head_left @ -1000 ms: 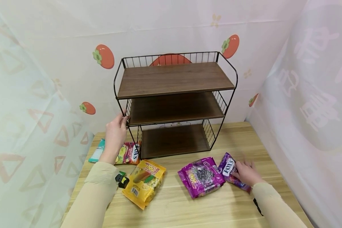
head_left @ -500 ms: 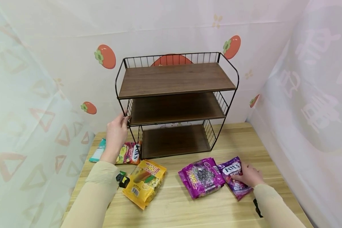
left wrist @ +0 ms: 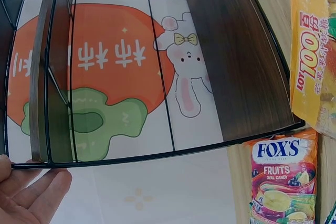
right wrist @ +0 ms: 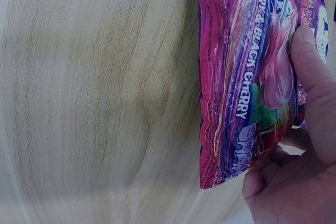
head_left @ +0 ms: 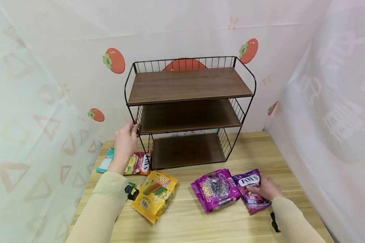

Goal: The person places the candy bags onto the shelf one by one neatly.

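My left hand (head_left: 126, 138) grips the left front post of a three-tier shelf rack (head_left: 188, 84) with brown boards and a black wire frame, at the height of the middle board. The left wrist view shows its fingertips (left wrist: 58, 184) around the wire beside a board. At the right, my right hand (head_left: 267, 189) pinches a purple Fox's Berries candy bag (head_left: 252, 199) by its right side. In the right wrist view the thumb lies over the front of this bag (right wrist: 262, 66) and the other fingers are partly hidden behind it.
A purple LOT 100 candy bag (head_left: 216, 189) lies left of the held bag. A yellow LOT 100 bag (head_left: 156, 194) sits before the rack. Behind my left arm lie a Fox's Fruits bag (head_left: 138, 163) and a teal packet (head_left: 105, 161). Printed cloth walls surround the wooden table (head_left: 194, 222).
The Fox's Berries bag has turned from edge-on to face-up in my right hand, its printed front now showing. My left hand has stayed on the rack post.
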`<state>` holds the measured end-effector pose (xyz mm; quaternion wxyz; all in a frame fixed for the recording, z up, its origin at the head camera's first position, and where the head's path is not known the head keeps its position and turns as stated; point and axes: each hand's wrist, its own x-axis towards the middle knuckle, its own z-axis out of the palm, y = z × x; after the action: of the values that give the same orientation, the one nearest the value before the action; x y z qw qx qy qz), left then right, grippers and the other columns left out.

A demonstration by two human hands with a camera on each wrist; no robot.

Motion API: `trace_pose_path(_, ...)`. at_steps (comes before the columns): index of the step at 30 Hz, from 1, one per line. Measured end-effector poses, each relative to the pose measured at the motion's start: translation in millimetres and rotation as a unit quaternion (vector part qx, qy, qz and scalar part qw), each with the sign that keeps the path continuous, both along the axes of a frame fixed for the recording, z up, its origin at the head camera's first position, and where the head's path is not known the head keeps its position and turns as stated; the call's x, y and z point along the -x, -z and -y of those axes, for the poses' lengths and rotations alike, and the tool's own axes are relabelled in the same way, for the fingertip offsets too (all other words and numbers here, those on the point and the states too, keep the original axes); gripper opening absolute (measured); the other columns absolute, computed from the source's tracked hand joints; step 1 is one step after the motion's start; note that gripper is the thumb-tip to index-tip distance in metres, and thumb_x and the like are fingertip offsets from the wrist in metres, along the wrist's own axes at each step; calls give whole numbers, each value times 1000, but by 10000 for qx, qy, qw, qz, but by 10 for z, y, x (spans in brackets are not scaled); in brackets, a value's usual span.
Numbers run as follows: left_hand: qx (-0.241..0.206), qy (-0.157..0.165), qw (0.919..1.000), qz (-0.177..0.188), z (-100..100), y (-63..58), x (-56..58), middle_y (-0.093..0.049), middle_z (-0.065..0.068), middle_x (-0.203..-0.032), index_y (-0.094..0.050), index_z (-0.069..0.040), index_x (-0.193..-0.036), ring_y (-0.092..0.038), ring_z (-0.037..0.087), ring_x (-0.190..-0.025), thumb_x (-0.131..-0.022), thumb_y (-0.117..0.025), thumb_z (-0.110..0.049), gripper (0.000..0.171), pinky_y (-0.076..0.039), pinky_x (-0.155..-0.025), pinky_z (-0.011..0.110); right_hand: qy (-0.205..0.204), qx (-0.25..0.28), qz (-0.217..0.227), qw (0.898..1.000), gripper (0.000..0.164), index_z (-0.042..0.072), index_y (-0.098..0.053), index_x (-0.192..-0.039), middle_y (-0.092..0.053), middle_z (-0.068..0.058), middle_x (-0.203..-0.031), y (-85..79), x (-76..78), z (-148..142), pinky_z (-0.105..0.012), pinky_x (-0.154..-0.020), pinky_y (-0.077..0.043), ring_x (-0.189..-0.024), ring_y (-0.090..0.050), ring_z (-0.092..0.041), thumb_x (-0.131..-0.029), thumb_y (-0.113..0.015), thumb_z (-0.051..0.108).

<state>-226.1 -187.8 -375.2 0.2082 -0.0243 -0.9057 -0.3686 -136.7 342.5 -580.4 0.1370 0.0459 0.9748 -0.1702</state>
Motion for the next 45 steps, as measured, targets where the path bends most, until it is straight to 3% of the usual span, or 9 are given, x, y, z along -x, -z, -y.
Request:
trace_pose_path(10,37,-3,10000,-51,-1,0,-4,-70,23,-123,-58,-3,-143,-67,36,-74,-109,-48,-14,37,-40,-46,27,-115,-91,72,9999,98,-22,-54,-123,-53,-46,-118,16,17,-37,-78,-90,-41,-109,-56,-60,-84,-72,66)
trace_pose_path(18,69,20,9999,-135,-5,8,-5,-70,23,-122,-58,-3,-143,-71,42,-97,-109,-48,-13,37,-44,-54,35,-126,185,-113,9997,86,-25,-57,-110,-52,-51,-112,-3,30,-59,-65,-82,-53,-93,-63,-52,-86,-76,56)
trace_pose_path(22,57,27,9999,-133,-8,9,-5,-70,24,-123,-58,-2,-143,-70,43,-105,-109,-48,-13,37,-45,-57,38,-120,271,-109,9995,83,-25,-59,-108,-49,-54,-115,-16,38,-75,-65,-86,-52,-95,-62,-55,-87,-77,54)
trace_pose_path(27,23,36,9999,-122,-8,7,-4,-70,23,-123,-58,-2,-143,-71,41,-101,-109,-49,-13,37,-44,-56,38,11,366,-15,9993,90,-28,-53,-116,-48,-54,-118,-29,47,-99,-66,-91,-50,-103,-59,-61,-88,-76,53)
trace_pose_path(30,21,34,9999,-94,-8,2,-6,-70,23,-123,-57,-3,-144,-71,41,-98,-109,-48,-14,37,-44,-55,36,102,517,-9,9986,84,-25,-56,-111,-57,-45,-108,-33,57,-114,-62,-87,-52,-93,-64,-50,-87,-77,52)
trace_pose_path(35,20,23,10000,-35,-6,-3,-10,-69,24,-124,-56,-2,-144,-71,42,-94,-110,-47,-14,38,-43,-51,31,270,841,-44,9961,59,-10,-61,-98,-65,-17,-86,-59,60,-124,-52,-74,-54,-75,-60,-26,-88,-79,45)
trace_pose_path(40,44,26,10000,-50,-3,6,-4,-69,25,-124,-57,-2,-144,-71,41,-93,-110,-47,-14,38,-44,-51,31,319,1085,-99,9935,53,-9,-60,-102,-65,-13,-85,-109,55,-139,-48,-72,-54,-75,-61,-24,-90,-78,40)
trace_pose_path(45,32,48,9999,-99,-3,16,2,-69,24,-124,-57,-2,-144,-70,43,-105,-109,-48,-13,37,-49,-58,37,395,1295,-2,9908,52,-10,-59,-105,-64,-12,-85,-156,53,-169,-40,-67,-53,-73,-61,-22,-93,-75,38)
